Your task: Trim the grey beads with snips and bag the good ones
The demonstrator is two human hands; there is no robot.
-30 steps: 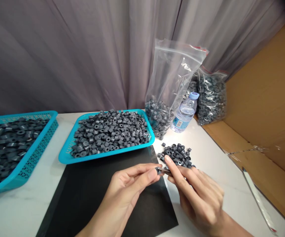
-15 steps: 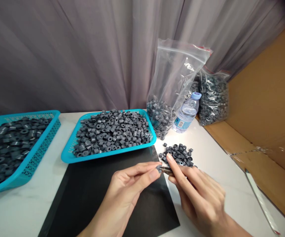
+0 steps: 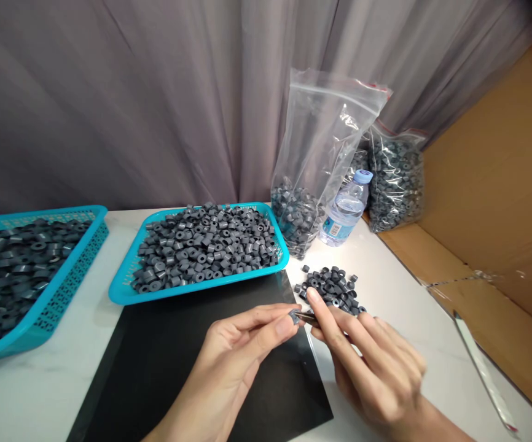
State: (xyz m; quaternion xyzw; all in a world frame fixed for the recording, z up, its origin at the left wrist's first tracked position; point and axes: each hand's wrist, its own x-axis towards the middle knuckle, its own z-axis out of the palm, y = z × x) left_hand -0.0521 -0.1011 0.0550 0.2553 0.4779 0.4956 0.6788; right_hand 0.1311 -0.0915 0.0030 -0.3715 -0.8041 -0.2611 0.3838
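Note:
Between thumb and fingertips, my left hand (image 3: 242, 350) pinches a small grey plastic ring (image 3: 294, 317). My right hand (image 3: 371, 362) grips a slim metal tool (image 3: 309, 318) with a narrow tip; its rear part is hidden in the palm, so its kind is unclear. The tool's tip meets the ring, and my right index finger lies stretched along the top. Just beyond my right hand is a loose pile of similar grey rings (image 3: 335, 285) on the white table. A black sheet (image 3: 164, 356) lies under my left hand.
A blue basket (image 3: 196, 286) heaped with grey rings stands ahead, another blue basket (image 3: 58, 288) at left. Behind the pile are an open zip bag (image 3: 314, 135), a water bottle (image 3: 345, 212) and a full bag (image 3: 395, 184). A cardboard box (image 3: 491, 184) borders the right, with a white strip (image 3: 485, 374) alongside.
The camera view has shifted slightly. Both hands keep nearly the same pose, with the ring and tool tip still together; the ring appears turned a little.

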